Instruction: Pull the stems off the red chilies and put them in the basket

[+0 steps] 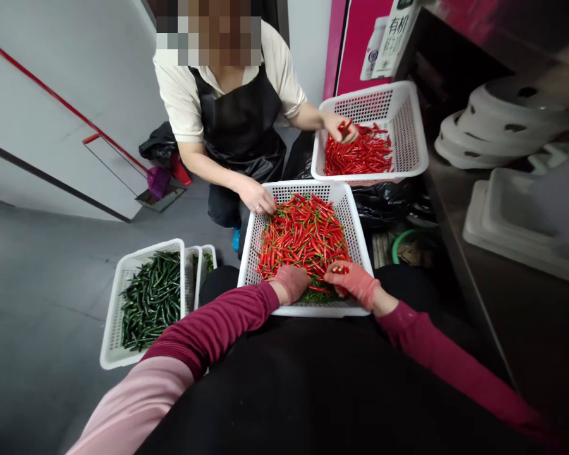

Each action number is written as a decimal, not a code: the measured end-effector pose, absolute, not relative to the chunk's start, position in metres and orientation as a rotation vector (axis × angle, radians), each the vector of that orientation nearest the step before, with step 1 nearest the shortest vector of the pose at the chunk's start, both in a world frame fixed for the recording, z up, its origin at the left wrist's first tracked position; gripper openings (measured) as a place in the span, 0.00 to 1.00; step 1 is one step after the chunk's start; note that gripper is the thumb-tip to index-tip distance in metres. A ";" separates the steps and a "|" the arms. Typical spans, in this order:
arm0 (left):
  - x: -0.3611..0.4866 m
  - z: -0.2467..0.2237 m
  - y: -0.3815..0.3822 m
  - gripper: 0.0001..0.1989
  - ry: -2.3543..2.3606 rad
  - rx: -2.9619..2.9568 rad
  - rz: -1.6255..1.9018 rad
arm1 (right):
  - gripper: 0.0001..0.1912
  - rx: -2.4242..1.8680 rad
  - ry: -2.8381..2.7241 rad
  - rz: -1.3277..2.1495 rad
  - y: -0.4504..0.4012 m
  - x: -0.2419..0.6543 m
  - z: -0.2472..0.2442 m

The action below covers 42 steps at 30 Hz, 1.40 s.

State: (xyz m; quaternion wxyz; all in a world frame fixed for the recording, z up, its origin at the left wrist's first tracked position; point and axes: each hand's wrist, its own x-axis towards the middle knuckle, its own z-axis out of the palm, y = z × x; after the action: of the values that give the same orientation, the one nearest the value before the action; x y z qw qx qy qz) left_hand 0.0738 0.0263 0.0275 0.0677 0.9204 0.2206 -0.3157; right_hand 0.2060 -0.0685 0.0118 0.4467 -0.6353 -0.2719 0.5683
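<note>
A white basket (367, 253) full of red chili peppers (303, 237) with green stems rests in front of me. My left hand (291, 282), in a thin reddish glove, is at the near edge of the peppers, its fingers drawn together; what they pinch is too small to make out. My right hand (353, 282), gloved the same way, is closed around some red peppers at the basket's near right part. Green stems (315, 295) lie between and below my hands.
A person in a black apron (239, 120) sits opposite, one hand in my basket, the other over a second white basket (420, 136) of red peppers. Left on the floor stands a basket (109, 328) of green peppers. A dark counter (516, 303) with pale containers is at right.
</note>
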 end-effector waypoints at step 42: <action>0.030 0.044 0.036 0.15 1.092 2.727 -0.419 | 0.12 -1.217 -0.289 1.722 -0.067 0.197 0.028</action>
State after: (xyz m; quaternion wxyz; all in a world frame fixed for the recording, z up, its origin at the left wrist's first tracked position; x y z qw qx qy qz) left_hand 0.0297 0.0356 0.0437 0.0872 0.9156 0.3665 -0.1405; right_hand 0.1970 -0.0672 0.0277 0.4853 -0.5001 -0.1187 0.7073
